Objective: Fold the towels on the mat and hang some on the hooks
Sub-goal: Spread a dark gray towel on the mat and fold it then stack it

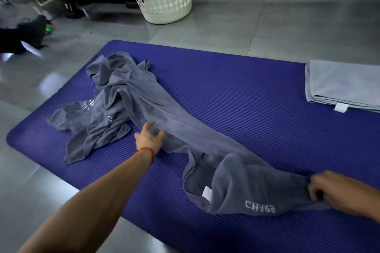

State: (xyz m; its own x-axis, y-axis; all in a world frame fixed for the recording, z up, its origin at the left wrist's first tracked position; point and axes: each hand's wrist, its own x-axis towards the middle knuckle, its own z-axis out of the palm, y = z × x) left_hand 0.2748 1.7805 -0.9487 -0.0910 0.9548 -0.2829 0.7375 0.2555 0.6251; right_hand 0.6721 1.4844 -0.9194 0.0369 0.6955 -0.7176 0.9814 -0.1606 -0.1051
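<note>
- Towel (164, 123): grey, stretched in a rope across the mat (246, 80), far end in the heap (96, 113).
- Left hand (149, 138): fingers curled, pinching its middle.
- Right hand (337, 193): gripping the near end.
- Step: pulling one towel free.
- Next: spread flat before folding.
- Folded towel (341, 82): right.

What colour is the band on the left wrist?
Red: the band circles the wrist just behind the left hand, seen in the head view.
</note>
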